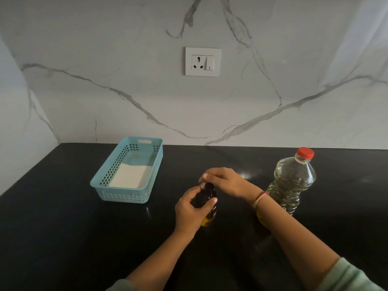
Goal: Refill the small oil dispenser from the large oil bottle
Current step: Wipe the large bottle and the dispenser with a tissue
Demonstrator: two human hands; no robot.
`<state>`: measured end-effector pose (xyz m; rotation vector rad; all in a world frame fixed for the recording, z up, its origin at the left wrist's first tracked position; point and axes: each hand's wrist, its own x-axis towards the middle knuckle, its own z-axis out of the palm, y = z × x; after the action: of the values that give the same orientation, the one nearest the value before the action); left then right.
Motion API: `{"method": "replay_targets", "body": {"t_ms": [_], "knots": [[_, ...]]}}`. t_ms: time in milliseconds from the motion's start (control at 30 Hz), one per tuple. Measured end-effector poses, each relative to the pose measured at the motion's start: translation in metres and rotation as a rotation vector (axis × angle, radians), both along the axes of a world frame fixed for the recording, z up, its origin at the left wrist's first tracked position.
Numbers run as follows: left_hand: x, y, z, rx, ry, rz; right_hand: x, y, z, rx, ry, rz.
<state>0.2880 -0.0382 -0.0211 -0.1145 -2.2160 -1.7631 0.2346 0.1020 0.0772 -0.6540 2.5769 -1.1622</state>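
Note:
A small dark oil dispenser [206, 203] stands upright on the black counter [63, 227], with a little yellow oil at its bottom. My left hand [190, 208] grips its body from the left. Just above it, my right hand [224, 181] pinches the dispenser's black top with its fingertips. The large clear oil bottle [292, 181] with a red cap [305, 153] stands upright to the right, behind my right wrist, with its cap on.
A light blue perforated basket [109, 185] holding a white folded cloth [131, 175] sits at the left near the marble wall. A wall socket [203, 61] is above the counter. The counter's back edge meets the wall.

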Motion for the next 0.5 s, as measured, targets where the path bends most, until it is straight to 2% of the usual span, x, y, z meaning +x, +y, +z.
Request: {"method": "replay_targets", "body": {"t_ms": [300, 433, 500], "knots": [[-0.014, -0.009, -0.003, 0.026, -0.099, -0.055, -0.001, -0.014, 0.013, 0.159, 0.093, 0.219], [-0.016, -0.012, -0.003, 0.039, -0.15, -0.092, 0.009, -0.031, 0.009, 0.33, 0.275, 0.317], [-0.015, -0.011, -0.002, 0.049, -0.165, -0.094, 0.013, -0.035, 0.007, 0.356, 0.37, 0.291]]}}
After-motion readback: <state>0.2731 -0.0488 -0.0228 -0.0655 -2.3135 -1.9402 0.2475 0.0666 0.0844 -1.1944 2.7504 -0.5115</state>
